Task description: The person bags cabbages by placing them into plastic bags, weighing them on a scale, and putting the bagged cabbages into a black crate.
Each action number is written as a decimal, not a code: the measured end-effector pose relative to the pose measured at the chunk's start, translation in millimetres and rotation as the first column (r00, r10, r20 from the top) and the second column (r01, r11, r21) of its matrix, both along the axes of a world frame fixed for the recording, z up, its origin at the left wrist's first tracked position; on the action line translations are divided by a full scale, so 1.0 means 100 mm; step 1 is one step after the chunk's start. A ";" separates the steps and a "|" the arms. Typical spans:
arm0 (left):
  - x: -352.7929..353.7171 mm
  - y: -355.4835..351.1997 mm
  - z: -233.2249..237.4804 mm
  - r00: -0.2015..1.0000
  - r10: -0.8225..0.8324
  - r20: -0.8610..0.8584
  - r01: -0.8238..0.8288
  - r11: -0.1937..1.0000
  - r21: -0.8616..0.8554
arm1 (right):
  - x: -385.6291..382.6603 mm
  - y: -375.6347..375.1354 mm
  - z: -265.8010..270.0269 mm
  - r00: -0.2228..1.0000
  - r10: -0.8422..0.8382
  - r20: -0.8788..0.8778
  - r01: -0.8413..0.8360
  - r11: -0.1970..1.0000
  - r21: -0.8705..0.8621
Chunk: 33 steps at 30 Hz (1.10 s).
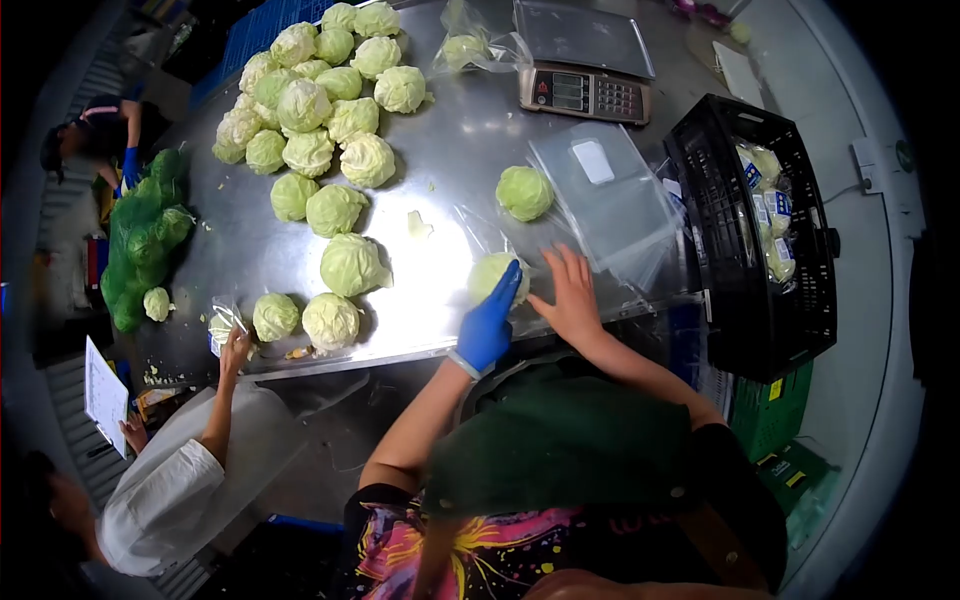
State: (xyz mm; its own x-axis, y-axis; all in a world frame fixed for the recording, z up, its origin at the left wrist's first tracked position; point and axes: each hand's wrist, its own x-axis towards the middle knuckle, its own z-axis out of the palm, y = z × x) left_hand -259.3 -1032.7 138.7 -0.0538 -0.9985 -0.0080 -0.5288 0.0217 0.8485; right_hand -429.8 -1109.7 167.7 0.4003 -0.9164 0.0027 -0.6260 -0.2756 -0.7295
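Note:
On the steel table (420, 170), a cabbage in a clear plastic bag (490, 277) lies near the front edge. My left hand (487, 320), in a blue glove, rests on the bagged cabbage with its fingers stretched out. Bare and spread, my right hand (570, 292) is at the right side of the same cabbage. Just behind sits a loose cabbage (524, 193), beside a stack of clear plastic bags (625, 205) with a white label.
Many cabbages (305, 105) are piled at the back left. A scale (585, 95) stands behind the bags; a black crate (815, 240) with bagged produce is at right. A co-worker in white (165, 480) touches a bagged cabbage at left; another person (100, 130) handles a green net sack (145, 240).

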 end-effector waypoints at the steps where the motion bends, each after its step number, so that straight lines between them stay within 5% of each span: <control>1: 0.04 0.00 0.09 1.000 0.004 -0.024 -0.006 0.996 -0.086 | 0.05 -0.07 0.05 0.979 0.113 -0.169 -0.142 0.975 -0.171; 2: 0.09 -0.01 0.18 1.000 0.008 -0.021 -0.010 0.996 -0.086 | 0.09 -0.15 0.07 0.919 0.188 -0.347 -0.301 0.902 -0.308; 5: 0.28 0.07 0.36 0.999 0.049 0.013 -0.046 0.988 -0.148 | 0.09 -0.34 -0.37 0.905 0.291 -0.309 -0.357 0.916 -0.183; 8: 0.46 0.28 0.50 0.986 0.130 0.107 -0.089 0.942 -0.325 | -0.01 -0.36 -0.03 0.894 0.345 -0.286 -0.390 0.914 -0.117; 10: 0.39 0.58 0.51 0.923 0.380 -0.051 -0.382 0.900 -0.209 | -0.18 -0.26 0.03 0.895 0.368 -0.252 -0.413 0.897 -0.159; 12: 0.22 0.84 0.39 0.861 0.501 0.085 -0.463 0.843 -0.274 | -0.48 -0.09 -0.12 0.771 0.510 -0.380 -0.580 0.810 -0.090; 15: -0.32 1.16 0.45 0.612 0.632 0.475 -0.574 0.768 -0.282 | -0.81 0.22 -0.14 0.756 0.537 -0.374 -0.573 0.820 0.020; 16: -0.37 1.43 0.02 0.658 0.590 0.468 -0.597 0.787 -0.153 | -0.90 0.28 -0.15 0.752 0.548 -0.368 -0.580 0.814 0.026; 18: -0.58 1.75 -0.15 0.812 0.349 0.467 -0.560 0.690 0.458 | -1.05 0.36 -0.17 0.670 0.576 -0.469 -0.555 0.808 0.199; 19: -0.70 1.83 -0.14 0.805 0.359 0.472 -0.572 0.678 0.461 | -1.09 0.38 -0.14 0.662 0.589 -0.463 -0.568 0.798 0.203; 21: -0.92 1.78 0.15 0.692 0.716 0.090 -0.622 0.528 0.578 | -1.11 0.40 0.07 0.681 0.547 -0.487 -0.602 0.797 0.053; 22: -0.93 1.80 0.14 0.678 0.729 0.098 -0.635 0.513 0.578 | -1.05 0.41 0.20 0.672 0.563 -0.480 -0.618 0.784 0.054; 24: -0.87 1.82 0.03 0.181 0.833 -0.524 -0.388 0.550 0.740 | -0.84 0.46 0.43 0.751 0.620 -0.229 -0.657 0.666 -0.353; 26: -0.84 1.88 -0.26 0.196 0.873 -0.446 -0.407 0.486 0.773 | -0.61 0.62 0.46 0.559 0.827 -0.056 -0.804 0.524 -0.280; 28: -0.86 1.86 -0.25 0.268 0.805 -0.530 -0.425 0.592 0.684 | -0.38 0.86 0.31 0.375 0.909 -0.181 -0.914 0.330 -0.235; 33: -0.91 1.85 -0.18 0.174 0.890 -0.421 -0.563 0.441 0.699 | -0.26 1.04 -0.06 0.185 0.970 -0.155 -0.982 0.175 -0.075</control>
